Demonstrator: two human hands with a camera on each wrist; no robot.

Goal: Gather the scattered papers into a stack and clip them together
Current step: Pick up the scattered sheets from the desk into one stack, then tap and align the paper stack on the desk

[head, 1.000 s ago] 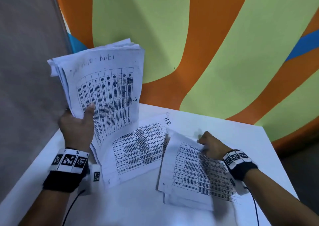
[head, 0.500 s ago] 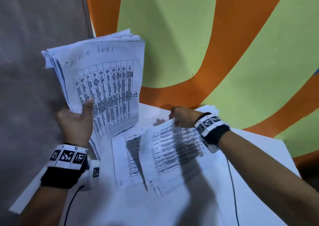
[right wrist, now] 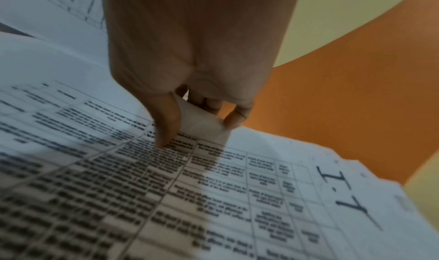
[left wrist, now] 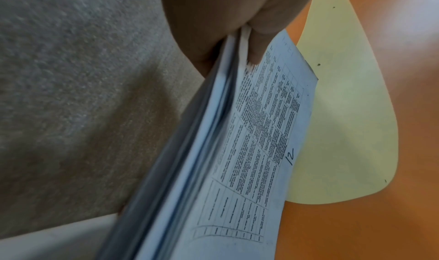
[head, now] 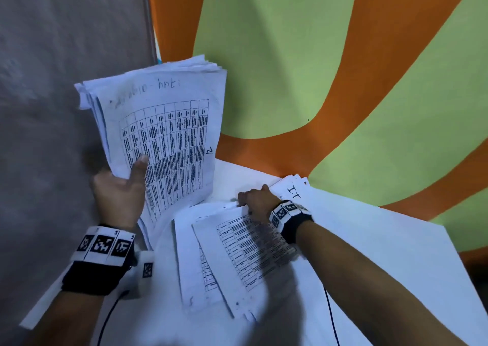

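My left hand (head: 121,187) holds a thick stack of printed papers (head: 169,136) upright above the table's left corner, thumb across the front sheet. In the left wrist view the stack (left wrist: 249,151) is pinched between thumb and fingers. My right hand (head: 256,199) pinches the far edge of a small bundle of printed sheets (head: 250,248) lying on the white table (head: 396,253). The right wrist view shows the thumb (right wrist: 166,121) on top of the sheet marked "I.T" (right wrist: 261,189) and fingers curled under its lifted edge. Another sheet (head: 195,261) lies under the bundle. No clip is in view.
The white table stands against a wall painted in green and orange bands (head: 290,68). Grey floor (head: 52,81) lies to the left of the table. A black cable (head: 330,316) runs from my right wrist over the table.
My right hand has dragged its bundle of sheets leftward, over the sheet lying on the table. The left hand still holds its stack upright.
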